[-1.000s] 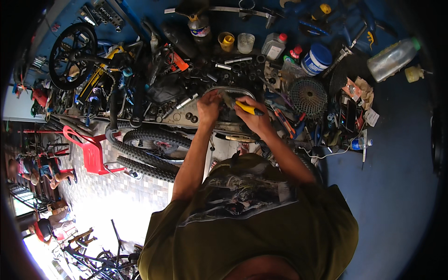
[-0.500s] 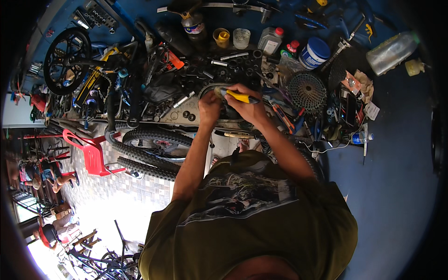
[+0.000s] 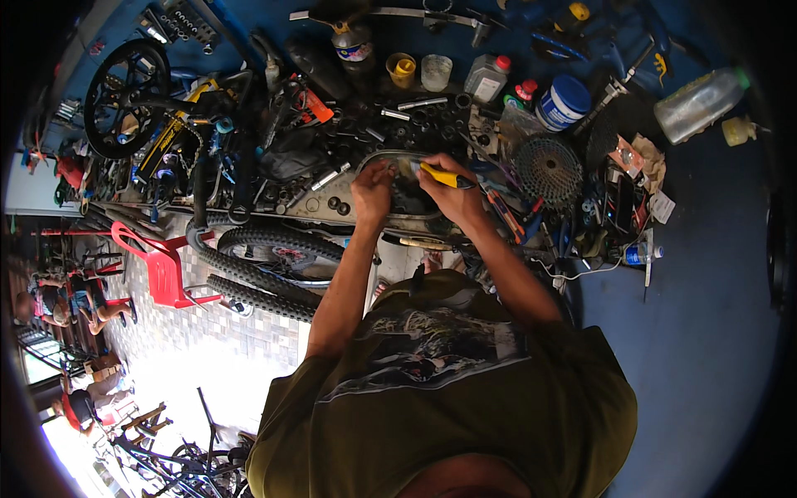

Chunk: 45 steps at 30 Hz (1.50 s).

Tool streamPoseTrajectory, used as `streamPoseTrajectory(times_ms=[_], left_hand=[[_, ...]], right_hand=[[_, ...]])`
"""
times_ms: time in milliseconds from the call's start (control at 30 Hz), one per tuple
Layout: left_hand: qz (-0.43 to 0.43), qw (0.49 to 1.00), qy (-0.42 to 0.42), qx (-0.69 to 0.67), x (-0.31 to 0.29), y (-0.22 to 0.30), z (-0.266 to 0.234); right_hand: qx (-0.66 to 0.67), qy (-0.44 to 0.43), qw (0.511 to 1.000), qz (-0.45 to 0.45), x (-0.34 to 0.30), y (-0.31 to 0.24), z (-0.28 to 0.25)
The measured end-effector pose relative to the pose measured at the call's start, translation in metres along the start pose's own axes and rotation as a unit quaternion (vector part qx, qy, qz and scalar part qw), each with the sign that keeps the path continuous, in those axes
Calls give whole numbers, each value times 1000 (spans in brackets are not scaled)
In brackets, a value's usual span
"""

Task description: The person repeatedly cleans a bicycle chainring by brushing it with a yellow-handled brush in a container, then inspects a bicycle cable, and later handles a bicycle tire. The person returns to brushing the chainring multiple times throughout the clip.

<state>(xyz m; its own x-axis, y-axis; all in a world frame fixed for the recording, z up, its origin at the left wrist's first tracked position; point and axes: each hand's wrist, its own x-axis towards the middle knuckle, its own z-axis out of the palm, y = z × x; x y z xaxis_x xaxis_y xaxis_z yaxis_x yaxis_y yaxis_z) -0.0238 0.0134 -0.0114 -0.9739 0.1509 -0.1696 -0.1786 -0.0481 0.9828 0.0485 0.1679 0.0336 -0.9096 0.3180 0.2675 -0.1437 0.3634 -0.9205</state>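
Note:
Over a pan [image 3: 422, 217] with a pale rim and dark inside, both my hands work close together. My right hand [image 3: 452, 191] is closed round a brush [image 3: 448, 178] with a yellow and black handle, its pale bristle end pointing left. Facing it, my left hand [image 3: 373, 191] pinches a small part that is too little to name, fingertips pressed together. A small gap separates the bristles from the left fingertips. Left of the pan, a silver socket-like tool [image 3: 331, 176] and small round dark rings [image 3: 334, 203] lie on the bench.
Loose metal parts crowd the bench behind the pan. A cassette [image 3: 548, 170], a blue tub [image 3: 564, 103] and a grey bottle [image 3: 486, 79] stand to the right. Bike tyres [image 3: 274, 278] and a red chair [image 3: 170, 274] are at left. Other people [image 3: 91, 303] sit far left.
My right hand has drawn the brush slightly right, away from my left fingertips. My left hand stays nearly in place. The surroundings shift slightly in the picture.

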Motion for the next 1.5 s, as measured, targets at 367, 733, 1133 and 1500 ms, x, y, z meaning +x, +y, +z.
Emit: streamPoseTrajectory(times_ms=[367, 733, 1133, 1500], left_hand=[[-104, 985, 46, -133, -4, 10, 14], [148, 974, -77, 152, -1, -21, -8], [-40, 994, -100, -11, -12, -2, -7], [-8, 998, -51, -42, -7, -2, 1]], right_hand=[[-69, -6, 997, 29, -27, 30, -11], [-213, -88, 973, 6, -33, 28, -49], [-160, -57, 984, 48, -30, 35, -44], [-4, -19, 996, 92, -8, 10, -5]])
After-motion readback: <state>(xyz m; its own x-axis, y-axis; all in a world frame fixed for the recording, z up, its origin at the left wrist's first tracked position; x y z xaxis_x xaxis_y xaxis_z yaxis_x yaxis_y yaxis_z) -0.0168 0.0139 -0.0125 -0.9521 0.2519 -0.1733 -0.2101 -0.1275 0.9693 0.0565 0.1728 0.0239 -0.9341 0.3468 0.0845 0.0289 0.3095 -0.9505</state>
